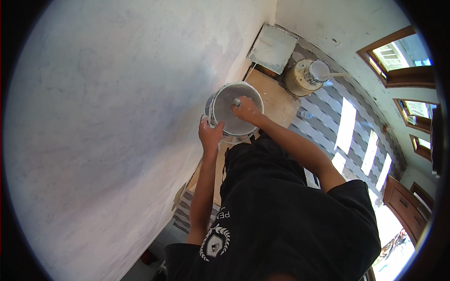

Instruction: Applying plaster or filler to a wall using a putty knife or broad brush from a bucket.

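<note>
A round bucket with whitish smears on its rim stands close against the wall. Grey-white paste or liquid coats its inside. My left hand is closed on the bucket's near left rim, its fingertips smeared white. Over the bucket's opening, my right hand is wrapped round a short, pale-ended handle. Whatever lies at the lower end of that handle is hidden by my hand and the bucket's contents.
A pale patchy wall rises along the left. Beyond the bucket are a smeared square board and a drum bearing a small pail. Brown boarding covers part of the tiled floor. Wood-framed windows line the right.
</note>
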The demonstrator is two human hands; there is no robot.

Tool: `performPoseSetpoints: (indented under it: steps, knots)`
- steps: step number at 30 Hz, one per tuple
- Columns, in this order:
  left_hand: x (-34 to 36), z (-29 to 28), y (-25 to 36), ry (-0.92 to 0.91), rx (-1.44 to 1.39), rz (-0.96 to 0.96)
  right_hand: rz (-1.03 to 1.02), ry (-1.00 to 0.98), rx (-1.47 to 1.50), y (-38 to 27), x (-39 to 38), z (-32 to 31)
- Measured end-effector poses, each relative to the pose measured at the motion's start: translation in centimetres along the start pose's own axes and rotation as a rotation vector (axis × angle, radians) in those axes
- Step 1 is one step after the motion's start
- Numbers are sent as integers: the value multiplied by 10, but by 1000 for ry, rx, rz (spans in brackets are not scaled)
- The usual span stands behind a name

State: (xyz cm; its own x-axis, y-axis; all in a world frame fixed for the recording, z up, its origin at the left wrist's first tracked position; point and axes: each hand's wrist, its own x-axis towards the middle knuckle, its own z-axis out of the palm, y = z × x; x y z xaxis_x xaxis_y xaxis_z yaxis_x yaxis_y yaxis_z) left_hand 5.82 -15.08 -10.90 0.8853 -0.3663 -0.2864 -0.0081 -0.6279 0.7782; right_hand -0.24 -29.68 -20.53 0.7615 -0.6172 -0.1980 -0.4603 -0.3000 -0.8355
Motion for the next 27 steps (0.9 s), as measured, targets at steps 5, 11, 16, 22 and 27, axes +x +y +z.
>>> performPoseSetpoints:
  steps: [5,11,16,22,27]
  knots:
    - [6,6,-21,62,103,116,-34,-26,-36,-11,19,18]
    - [11,4,-28,111,99,164,1,-228,276,0,22,-3]
    - [12,-6,-19,21,-58,85,143,-390,675,-53,-24,-98]
    - [4,-30,-5,-131,-431,-96,94,-351,789,-83,-55,-148]
    - [9,-36,-7,-253,-479,-91,-107,-181,675,-77,-84,-146]
